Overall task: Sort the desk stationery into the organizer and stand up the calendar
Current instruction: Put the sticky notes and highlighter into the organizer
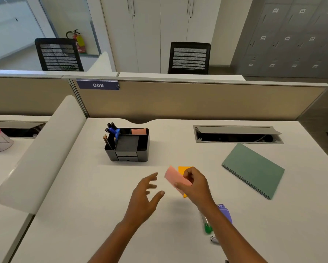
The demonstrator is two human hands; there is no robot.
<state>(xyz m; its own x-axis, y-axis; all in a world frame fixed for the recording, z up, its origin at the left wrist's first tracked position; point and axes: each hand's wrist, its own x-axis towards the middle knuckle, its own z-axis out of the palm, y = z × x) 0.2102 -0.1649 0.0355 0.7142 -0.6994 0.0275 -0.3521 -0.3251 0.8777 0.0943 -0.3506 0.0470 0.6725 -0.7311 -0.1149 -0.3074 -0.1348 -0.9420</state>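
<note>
Fingers and thumb of the right hand (pixel 194 184) pinch a pink pad of sticky notes (pixel 175 177), lifted off the white table (pixel 79 205) and tilted, near the middle of the tabletop. Just behind and partly under that pad lies an orange pad of sticky notes (pixel 184 169), flat on the table and mostly hidden by the pink pad and the hand. The left hand (pixel 147 196) hovers beside the pink pad with fingers spread wide and the thumb out, holding nothing and touching nothing; its fingertips stop just short of the pad. Toward the far edge of the table, left of centre, stands the black organizer (pixel 129 147). Its far left compartment holds several dark markers and blue pens (pixel 112 129) standing upright, its near left compartment holds a few pencils (pixel 106 140) leaning with tips up, and its far right compartment holds another pink sticky-note pad (pixel 138 131) on edge. The large central tray of the organizer looks unfilled, and a small drawer shows at its front. Near the right edge of the table lies a green spiral-bound calendar (pixel 254 169), flat and closed, set at a slant. Toward the near edge, partly hidden under the right forearm, lie a purple stapler-like item (pixel 224 212), a small green-tipped object (pixel 208 229) and a small metallic piece (pixel 214 240), all too blurred to tell further. A recessed cable tray (pixel 239 134) with its lid raised sits at the far right of the table.
</note>
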